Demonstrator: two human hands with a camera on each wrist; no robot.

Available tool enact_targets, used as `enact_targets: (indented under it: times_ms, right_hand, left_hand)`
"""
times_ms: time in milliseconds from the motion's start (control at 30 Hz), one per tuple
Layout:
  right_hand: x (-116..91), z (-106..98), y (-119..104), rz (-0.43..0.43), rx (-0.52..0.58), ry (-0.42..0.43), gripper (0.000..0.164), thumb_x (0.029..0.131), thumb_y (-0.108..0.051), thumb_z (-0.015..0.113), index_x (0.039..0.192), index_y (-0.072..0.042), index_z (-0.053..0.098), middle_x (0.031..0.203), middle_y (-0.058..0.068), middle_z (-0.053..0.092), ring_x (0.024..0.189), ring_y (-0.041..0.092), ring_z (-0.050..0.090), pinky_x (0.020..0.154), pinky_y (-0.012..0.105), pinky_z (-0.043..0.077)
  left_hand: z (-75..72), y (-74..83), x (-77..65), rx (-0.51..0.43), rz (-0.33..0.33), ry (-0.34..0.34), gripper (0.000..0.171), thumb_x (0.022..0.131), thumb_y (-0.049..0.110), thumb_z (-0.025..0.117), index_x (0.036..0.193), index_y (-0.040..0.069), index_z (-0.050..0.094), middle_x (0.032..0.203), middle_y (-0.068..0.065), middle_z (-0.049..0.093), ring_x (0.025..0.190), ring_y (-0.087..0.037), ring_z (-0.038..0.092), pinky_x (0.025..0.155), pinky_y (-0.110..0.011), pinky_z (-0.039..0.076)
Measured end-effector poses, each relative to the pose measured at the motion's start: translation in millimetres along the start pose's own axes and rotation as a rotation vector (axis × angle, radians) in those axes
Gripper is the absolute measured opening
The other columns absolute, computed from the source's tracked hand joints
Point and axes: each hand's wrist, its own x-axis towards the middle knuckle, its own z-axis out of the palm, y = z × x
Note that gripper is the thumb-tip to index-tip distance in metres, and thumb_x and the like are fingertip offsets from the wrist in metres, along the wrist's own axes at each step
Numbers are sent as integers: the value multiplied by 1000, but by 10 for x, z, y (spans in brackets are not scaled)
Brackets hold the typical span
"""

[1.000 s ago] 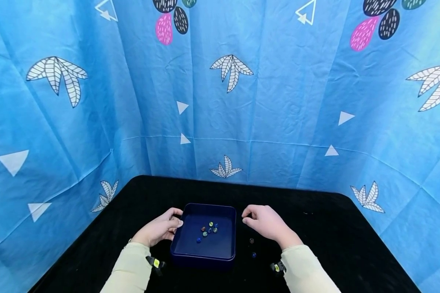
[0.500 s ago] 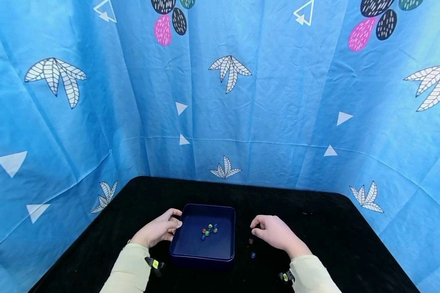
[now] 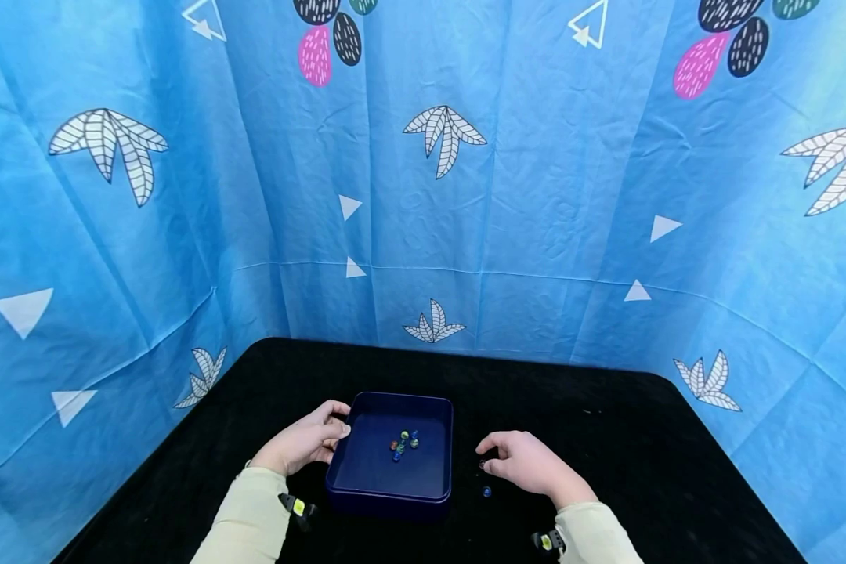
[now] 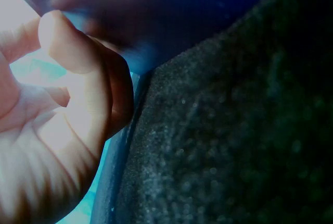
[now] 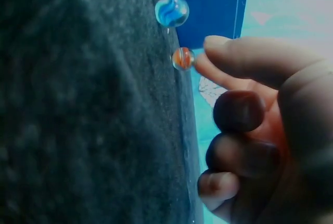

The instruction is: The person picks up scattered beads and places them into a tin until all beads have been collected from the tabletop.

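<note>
My left hand (image 3: 306,440) grips the left wall of a dark blue square box (image 3: 366,478), thumb at the rim and fingers along the outside. Inside the box, several glass marbles (image 3: 400,446) lie bunched near the middle. Beyond the box's right side, my right hand (image 3: 532,464) reaches low over the black cloth, its index finger and thumb apart. An orange-and-clear marble (image 5: 182,58) sits right at the index fingertip, partly hidden by the hand in the head view. Closer to me lies a blue swirled marble (image 3: 486,492) on the cloth.
A black cloth (image 3: 648,462) covers the table under the box and the loose marbles. Blue patterned curtains (image 3: 550,188) hang behind the table and along both sides.
My right hand has moved right, away from the box, then down to the orange marble. Inside the box, a blue marble has rolled up to the others. The left hand keeps its place.
</note>
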Motion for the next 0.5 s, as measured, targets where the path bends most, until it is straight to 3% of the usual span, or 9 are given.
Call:
enact_targets:
  times_ms: [233, 500]
  right_hand:
    - [-3, 35, 37, -8, 15, -51, 21, 91, -17, 70, 111, -22, 72, 67, -7, 53, 55, 9, 47, 55, 30, 43]
    - [-15, 52, 54, -49, -3, -33, 12, 90, -18, 73, 99, -25, 70, 67, -9, 51, 56, 8, 46, 57, 31, 43]
  left_hand:
    - [-2, 7, -14, -2, 1, 0, 56, 100, 14, 59, 143, -4, 28, 114, -22, 49, 81, -23, 59, 67, -36, 56]
    - [-6, -5, -8, -7, 8, -8, 55, 100, 14, 59, 143, -3, 28, 115, -22, 50, 80, -22, 59, 67, -35, 56]
